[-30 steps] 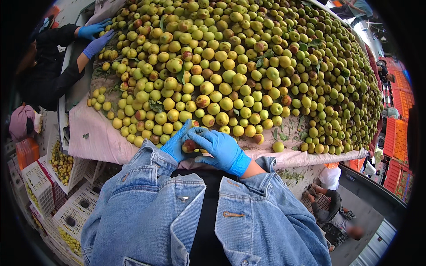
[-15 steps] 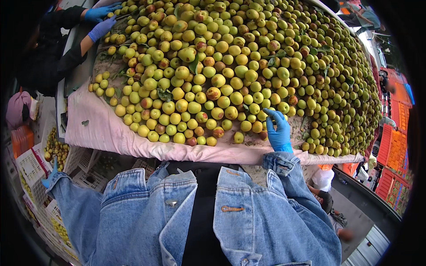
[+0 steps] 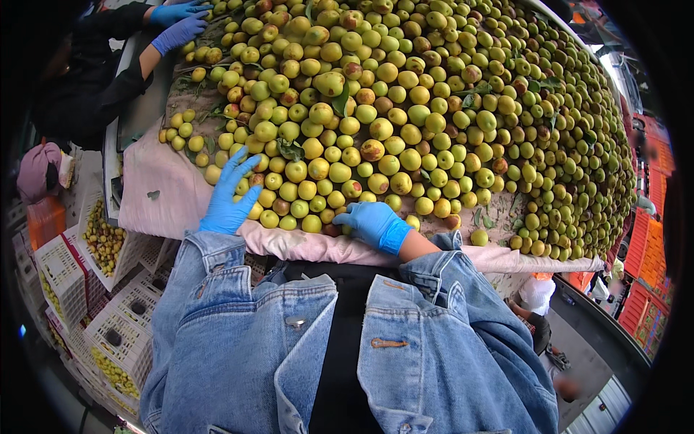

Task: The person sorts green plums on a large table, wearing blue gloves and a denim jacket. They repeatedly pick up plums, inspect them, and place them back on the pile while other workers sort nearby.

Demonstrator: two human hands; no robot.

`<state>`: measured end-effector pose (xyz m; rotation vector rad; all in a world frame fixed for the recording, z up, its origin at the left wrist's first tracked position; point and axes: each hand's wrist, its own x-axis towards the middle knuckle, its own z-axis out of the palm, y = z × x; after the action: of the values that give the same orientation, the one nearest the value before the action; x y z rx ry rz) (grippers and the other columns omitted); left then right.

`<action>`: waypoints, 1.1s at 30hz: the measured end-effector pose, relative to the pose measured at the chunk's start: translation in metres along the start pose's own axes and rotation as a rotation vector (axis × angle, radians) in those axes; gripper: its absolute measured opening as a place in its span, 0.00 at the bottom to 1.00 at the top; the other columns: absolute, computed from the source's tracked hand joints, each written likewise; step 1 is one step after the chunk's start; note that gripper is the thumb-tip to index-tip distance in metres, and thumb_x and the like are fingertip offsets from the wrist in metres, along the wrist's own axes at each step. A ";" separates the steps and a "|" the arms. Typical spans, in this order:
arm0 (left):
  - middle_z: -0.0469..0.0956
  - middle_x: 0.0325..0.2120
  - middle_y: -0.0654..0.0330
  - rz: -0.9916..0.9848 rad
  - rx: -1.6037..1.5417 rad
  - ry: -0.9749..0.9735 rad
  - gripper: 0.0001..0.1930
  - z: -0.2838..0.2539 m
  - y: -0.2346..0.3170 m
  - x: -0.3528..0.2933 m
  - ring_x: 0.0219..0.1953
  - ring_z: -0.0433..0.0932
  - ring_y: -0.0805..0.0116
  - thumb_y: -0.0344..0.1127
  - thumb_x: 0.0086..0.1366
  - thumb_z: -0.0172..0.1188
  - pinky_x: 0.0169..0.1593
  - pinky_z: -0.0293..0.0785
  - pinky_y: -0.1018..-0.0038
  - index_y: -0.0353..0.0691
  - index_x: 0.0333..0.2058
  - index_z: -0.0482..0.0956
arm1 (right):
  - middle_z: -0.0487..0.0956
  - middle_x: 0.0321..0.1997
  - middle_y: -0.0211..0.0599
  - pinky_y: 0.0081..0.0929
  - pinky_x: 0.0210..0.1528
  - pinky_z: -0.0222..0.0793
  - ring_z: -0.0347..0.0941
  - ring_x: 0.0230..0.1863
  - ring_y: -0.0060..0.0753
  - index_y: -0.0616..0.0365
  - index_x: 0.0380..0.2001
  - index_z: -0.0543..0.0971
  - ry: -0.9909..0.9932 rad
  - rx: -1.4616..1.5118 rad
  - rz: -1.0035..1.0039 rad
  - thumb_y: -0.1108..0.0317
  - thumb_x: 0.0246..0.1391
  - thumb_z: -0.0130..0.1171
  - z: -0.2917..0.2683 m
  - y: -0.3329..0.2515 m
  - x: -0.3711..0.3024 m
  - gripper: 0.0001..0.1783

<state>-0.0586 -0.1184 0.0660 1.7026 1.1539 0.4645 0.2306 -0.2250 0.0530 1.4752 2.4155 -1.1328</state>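
A broad heap of yellow-green jujubes (image 3: 434,116), some with reddish-brown patches, covers a table spread with pink cloth (image 3: 163,192). My left hand (image 3: 233,194), in a blue glove, lies at the heap's near left edge. Its fingers are spread and touch the fruit. My right hand (image 3: 376,224), gloved alike, is at the near edge of the cloth, back up. Its fingers curl down toward the front jujubes, and the palm side is hidden, so whatever they hold cannot be made out.
Across the table's left end, a co-worker's gloved hands (image 3: 177,25) are at the fruit. Green leaves (image 3: 290,150) lie among the jujubes. White plastic crates (image 3: 126,318), some with jujubes in them, stand at lower left. Orange crates (image 3: 647,242) are stacked at far right.
My left hand has come up from beside the crates onto the heap's left edge. My right hand has moved left and nearer, its fingers now curled. The view has shifted slightly.
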 end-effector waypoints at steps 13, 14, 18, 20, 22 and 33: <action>0.47 0.66 0.63 0.404 0.898 -0.337 0.32 0.039 -0.016 0.061 0.68 0.40 0.53 0.60 0.56 0.53 0.63 0.29 0.40 0.70 0.60 0.60 | 0.44 0.71 0.44 0.81 0.56 0.30 0.31 0.71 0.59 0.26 0.63 0.57 0.325 -0.368 0.596 0.35 0.38 0.60 -0.049 0.057 -0.040 0.46; 0.47 0.66 0.62 0.409 0.883 -0.340 0.33 0.035 -0.016 0.065 0.68 0.40 0.54 0.60 0.55 0.53 0.63 0.29 0.39 0.70 0.60 0.60 | 0.43 0.71 0.47 0.81 0.56 0.30 0.32 0.71 0.59 0.26 0.62 0.58 0.360 -0.370 0.582 0.35 0.39 0.59 -0.046 0.056 -0.033 0.45; 0.49 0.66 0.67 0.405 1.025 -0.247 0.36 0.012 -0.033 0.080 0.68 0.43 0.60 0.65 0.55 0.50 0.62 0.26 0.40 0.67 0.63 0.55 | 0.42 0.69 0.60 0.78 0.57 0.28 0.31 0.71 0.59 0.29 0.61 0.61 0.461 -0.354 0.544 0.34 0.42 0.55 -0.038 0.053 -0.007 0.41; 0.48 0.66 0.67 0.417 1.020 -0.225 0.35 0.001 -0.041 0.086 0.67 0.45 0.59 0.61 0.56 0.52 0.63 0.31 0.40 0.67 0.63 0.54 | 0.42 0.68 0.62 0.76 0.58 0.28 0.31 0.71 0.61 0.31 0.62 0.61 0.477 -0.322 0.535 0.35 0.42 0.56 -0.042 0.052 -0.002 0.42; 0.48 0.66 0.63 0.238 1.051 -0.286 0.34 -0.012 -0.043 0.092 0.67 0.47 0.56 0.57 0.58 0.52 0.63 0.39 0.41 0.64 0.63 0.55 | 0.45 0.67 0.62 0.68 0.63 0.31 0.34 0.69 0.64 0.37 0.62 0.62 0.500 -0.267 0.438 0.40 0.47 0.56 -0.043 0.050 0.004 0.39; 0.76 0.40 0.52 0.001 0.602 0.167 0.14 -0.069 -0.035 0.075 0.43 0.75 0.53 0.36 0.63 0.50 0.47 0.71 0.65 0.43 0.46 0.75 | 0.43 0.70 0.49 0.67 0.63 0.35 0.36 0.70 0.57 0.42 0.66 0.50 0.478 -0.300 0.793 0.44 0.45 0.59 -0.071 0.100 -0.045 0.48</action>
<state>-0.0910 -0.0167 0.0510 2.2064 1.5185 0.2744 0.3547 -0.1866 0.0692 2.4291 1.7430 -0.2557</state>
